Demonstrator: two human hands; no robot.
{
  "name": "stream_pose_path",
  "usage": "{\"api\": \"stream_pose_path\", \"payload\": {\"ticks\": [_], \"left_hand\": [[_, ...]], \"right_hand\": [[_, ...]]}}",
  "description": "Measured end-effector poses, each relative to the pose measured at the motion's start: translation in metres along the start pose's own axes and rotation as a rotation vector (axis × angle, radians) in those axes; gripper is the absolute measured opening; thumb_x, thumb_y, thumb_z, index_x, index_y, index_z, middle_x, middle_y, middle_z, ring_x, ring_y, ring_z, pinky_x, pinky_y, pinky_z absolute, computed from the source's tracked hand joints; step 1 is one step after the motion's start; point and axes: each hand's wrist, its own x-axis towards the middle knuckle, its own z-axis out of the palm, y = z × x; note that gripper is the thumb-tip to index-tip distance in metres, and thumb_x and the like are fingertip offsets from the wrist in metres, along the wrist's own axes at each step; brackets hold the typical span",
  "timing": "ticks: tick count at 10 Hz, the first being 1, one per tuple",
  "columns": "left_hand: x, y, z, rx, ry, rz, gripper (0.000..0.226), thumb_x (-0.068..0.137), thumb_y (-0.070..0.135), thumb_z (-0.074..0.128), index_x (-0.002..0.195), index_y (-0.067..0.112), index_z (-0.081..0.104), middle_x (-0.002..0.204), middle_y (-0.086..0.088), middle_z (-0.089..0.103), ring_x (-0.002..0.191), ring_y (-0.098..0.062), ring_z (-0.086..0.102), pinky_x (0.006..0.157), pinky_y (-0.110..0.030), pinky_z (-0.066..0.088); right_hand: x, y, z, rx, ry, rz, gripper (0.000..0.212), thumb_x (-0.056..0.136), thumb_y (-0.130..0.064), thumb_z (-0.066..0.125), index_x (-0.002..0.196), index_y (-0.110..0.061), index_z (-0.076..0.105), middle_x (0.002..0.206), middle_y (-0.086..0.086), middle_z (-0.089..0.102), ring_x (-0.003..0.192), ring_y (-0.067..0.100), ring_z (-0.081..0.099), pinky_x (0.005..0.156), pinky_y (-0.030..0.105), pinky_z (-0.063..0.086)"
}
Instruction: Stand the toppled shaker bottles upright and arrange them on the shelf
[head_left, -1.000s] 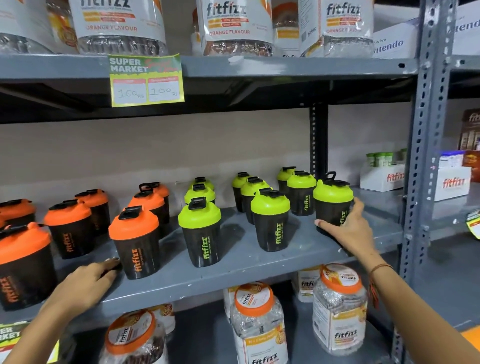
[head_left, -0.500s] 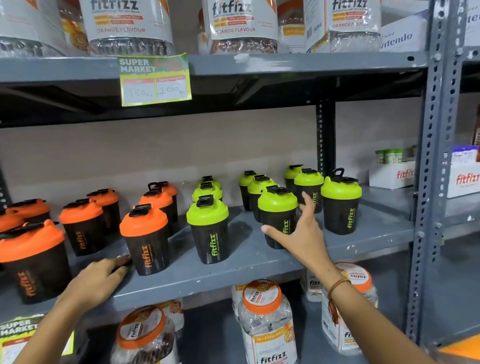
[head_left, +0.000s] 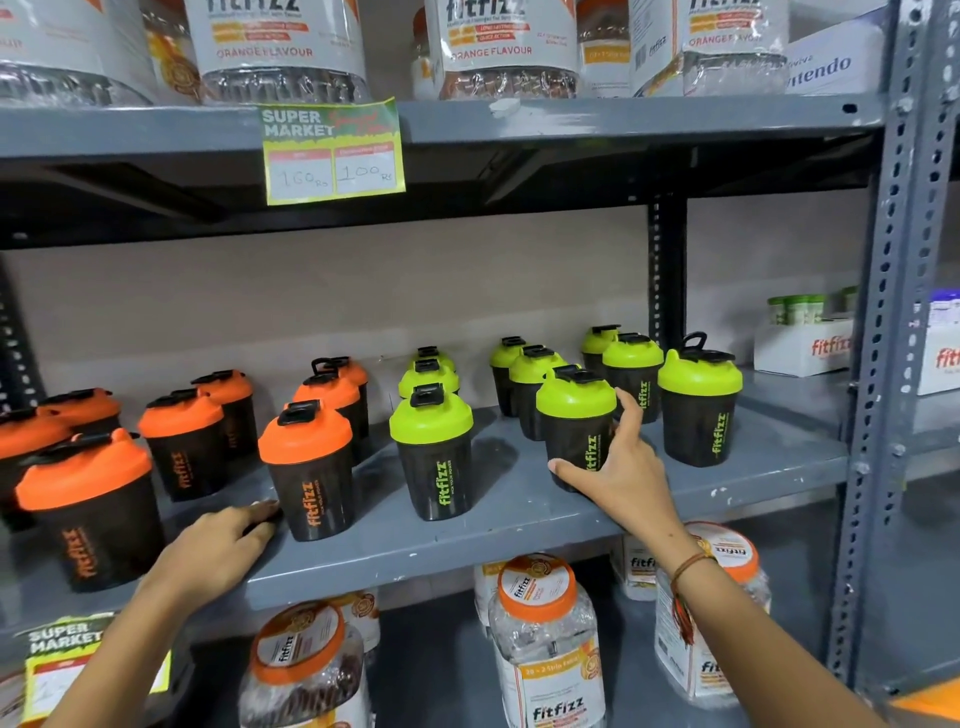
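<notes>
A: What is showing on the shelf (head_left: 519, 525), going left to right?

B: Orange-lidded shaker bottles (head_left: 83, 499) are standing upright at the left. The left hand (head_left: 218, 551) is lying flat on the shelf, fingers loose and holding nothing, its fingertips touching the base of the front orange shaker (head_left: 311, 467). Green-lidded shakers are standing in rows to the right. None is lying toppled.

A: And the right hand?

B: The right hand (head_left: 623, 478) is spreading around the front green shaker (head_left: 576, 431), thumb low at its base, forefinger near the lid; the grip is not yet closing.

A: How will it handle?

B: It is looking like light, stiff, smooth plastic, probably empty and easy to tip. Taking it around the dark body below the lid seems safest.
</notes>
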Motion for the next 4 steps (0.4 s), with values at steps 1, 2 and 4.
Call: {"api": "stream_pose_path", "payload": {"ticks": [1,2,4], "left_hand": [[-0.002,0.002,-0.001,0.033,-0.013,-0.003,0.038,0.097,0.029,0.042,0.133,0.032,0.052,0.131,-0.006,0.062,0.112,-0.026,0.059,0.090,-0.042,0.048],[-0.004,0.004,-0.002,0.075,-0.011,0.009,0.038,0.097,0.031,0.040,0.133,0.034,0.052,0.131,-0.005,0.062,0.115,-0.027,0.058,0.091,-0.043,0.048],[-0.012,0.011,-0.003,0.072,0.054,-0.020,0.037,0.095,0.026,0.041,0.129,0.026,0.057,0.128,-0.009,0.064,0.114,-0.032,0.059,0.089,-0.041,0.049]], "right_hand": [[-0.002,-0.001,0.002,0.029,0.003,0.003,0.122,0.061,-0.073,0.074,0.152,-0.036,0.002,0.153,0.010,0.043,0.132,0.038,0.048,0.100,0.055,0.046],[-0.009,-0.004,0.008,0.108,0.125,-0.016,0.115,0.066,-0.071,0.072,0.154,-0.030,0.009,0.157,0.011,0.032,0.140,0.034,0.038,0.108,0.055,0.038],[-0.046,-0.028,0.021,0.040,0.330,-0.274,0.094,0.080,-0.042,0.077,0.153,-0.011,0.026,0.158,0.014,0.028,0.146,0.031,0.025,0.118,0.047,0.024]]}}
